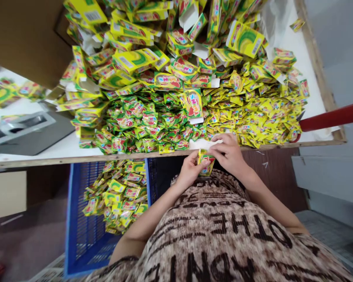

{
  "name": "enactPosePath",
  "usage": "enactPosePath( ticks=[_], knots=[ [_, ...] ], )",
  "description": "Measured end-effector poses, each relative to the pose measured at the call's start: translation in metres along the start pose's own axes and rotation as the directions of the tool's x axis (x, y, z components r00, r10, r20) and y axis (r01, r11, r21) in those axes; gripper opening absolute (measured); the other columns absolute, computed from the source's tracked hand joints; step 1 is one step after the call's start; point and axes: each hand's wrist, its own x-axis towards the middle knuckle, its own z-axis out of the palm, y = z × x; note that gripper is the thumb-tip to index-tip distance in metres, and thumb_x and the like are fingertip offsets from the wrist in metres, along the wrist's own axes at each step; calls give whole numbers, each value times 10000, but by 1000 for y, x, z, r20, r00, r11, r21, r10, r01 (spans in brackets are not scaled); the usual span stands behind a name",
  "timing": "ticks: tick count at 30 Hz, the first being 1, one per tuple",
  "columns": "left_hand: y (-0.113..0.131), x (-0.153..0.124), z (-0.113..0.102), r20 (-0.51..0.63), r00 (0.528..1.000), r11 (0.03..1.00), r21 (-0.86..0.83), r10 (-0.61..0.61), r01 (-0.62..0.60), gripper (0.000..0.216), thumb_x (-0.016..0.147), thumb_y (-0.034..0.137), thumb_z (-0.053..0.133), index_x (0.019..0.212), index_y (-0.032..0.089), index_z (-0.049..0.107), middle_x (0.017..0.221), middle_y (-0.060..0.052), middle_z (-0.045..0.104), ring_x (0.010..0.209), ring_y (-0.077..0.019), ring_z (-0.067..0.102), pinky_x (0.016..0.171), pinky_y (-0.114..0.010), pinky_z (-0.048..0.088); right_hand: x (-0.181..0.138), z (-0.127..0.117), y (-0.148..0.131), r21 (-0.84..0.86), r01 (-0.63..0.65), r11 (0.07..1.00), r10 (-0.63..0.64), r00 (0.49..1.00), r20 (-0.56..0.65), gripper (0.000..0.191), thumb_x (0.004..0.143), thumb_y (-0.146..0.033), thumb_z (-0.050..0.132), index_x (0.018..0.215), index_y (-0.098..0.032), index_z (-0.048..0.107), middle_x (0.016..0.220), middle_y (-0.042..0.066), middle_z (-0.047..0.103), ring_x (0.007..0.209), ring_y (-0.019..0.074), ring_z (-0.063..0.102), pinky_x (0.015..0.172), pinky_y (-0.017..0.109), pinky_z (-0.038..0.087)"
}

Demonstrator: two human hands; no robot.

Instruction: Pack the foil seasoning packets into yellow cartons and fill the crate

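Note:
A small yellow and green carton [206, 161] is held upright in front of my body, at the table's front edge. My left hand [188, 172] is closed on its left side, with the thumb across its front. At the carton's upper right, my right hand [230, 154] has its fingers bent and pinched against the top edge; whether a packet is also between them I cannot tell. Just beyond my hands lie a heap of green packets [135, 113] and a heap of yellow packets [261, 117]. Another carton [193, 105] rests where the two heaps meet.
Many cartons [135, 60] are piled at the back of the white table [291, 39]. A blue crate [76, 235] below holds filled-looking cartons [126, 196]. A red-handled tool [332, 117] sticks in from the right. At left are a grey metal device [44, 131] and a cardboard box [23, 35].

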Motion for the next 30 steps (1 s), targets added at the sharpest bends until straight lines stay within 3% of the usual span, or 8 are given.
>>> enactPosePath(
  ticks=[4, 7, 9, 11, 13, 16, 23, 30],
  knots=[
    [-6, -4, -3, 17, 1000, 999, 37, -10, 10, 405, 623, 327, 857, 938, 151, 673, 870, -9, 688, 814, -147, 600, 784, -253, 472, -8, 7, 1, 124, -3, 992, -30, 963, 267, 171, 856, -304, 673, 730, -224, 756, 1035, 84, 659, 1049, 249, 532, 938, 455, 442],
    [-8, -6, -5, -28, 996, 996, -45, -84, 83, 436, 635, 344, 850, 988, 165, 668, 877, -12, 703, 775, -151, 622, 771, -281, 494, -15, 9, 3, 287, -186, 939, 164, 981, 100, 119, 855, -306, 662, 836, -223, 745, 980, 64, 678, 980, 218, 587, 887, 411, 481],
    [-9, -8, -6, -35, 992, 989, -93, -120, 117, 456, 653, 363, 840, 1030, 176, 666, 904, -21, 716, 764, -157, 636, 759, -292, 506, -19, 12, 6, 477, -388, 789, 400, 913, 81, 150, 826, -344, 684, 891, -210, 709, 809, 22, 661, 744, 159, 601, 677, 312, 514],
    [-9, -10, -6, -14, 990, 984, -113, -139, 137, 449, 724, 450, 775, 1071, 183, 673, 971, -47, 726, 818, -179, 656, 784, -309, 516, -22, 15, 9, 624, -561, 544, 533, 806, 259, 229, 771, -393, 726, 859, -189, 672, 668, -23, 598, 533, 97, 505, 471, 226, 424],
    [-7, -10, -7, -1, 985, 973, -151, -174, 172, 474, 798, 545, 666, 1095, 176, 683, 1023, -78, 729, 882, -207, 669, 811, -333, 523, -23, 19, 11, 664, -673, 325, 535, 710, 458, 275, 724, -408, 761, 824, -177, 650, 636, -42, 570, 461, 60, 430, 383, 183, 323],
    [2, -7, -12, 15, 963, 940, -212, -269, 266, 444, 775, 475, 703, 1070, 143, 706, 997, -105, 740, 868, -222, 686, 800, -337, 533, -23, 24, 8, 654, -732, 190, 526, 638, 562, 295, 654, -353, 816, 843, -188, 661, 676, -48, 602, 432, 33, 388, 343, 160, 245],
    [17, -1, -31, -121, 958, 961, -133, -259, 242, 296, 645, 297, 822, 893, 155, 746, 847, -60, 750, 710, -165, 674, 704, -303, 552, -23, 37, -1, 703, -597, 386, 540, 764, 352, 292, 760, -445, 727, 926, -210, 778, 771, 12, 710, 482, 91, 498, 421, 239, 433],
    [9, -2, -29, -211, 977, 996, 79, -27, 44, 260, 727, 358, 773, 919, 183, 773, 885, -54, 757, 795, -185, 676, 777, -326, 543, -18, 35, 2, 694, -614, 375, 548, 751, 368, 257, 673, -417, 800, 817, -205, 780, 739, 13, 717, 554, 104, 567, 469, 225, 491]
  ],
)
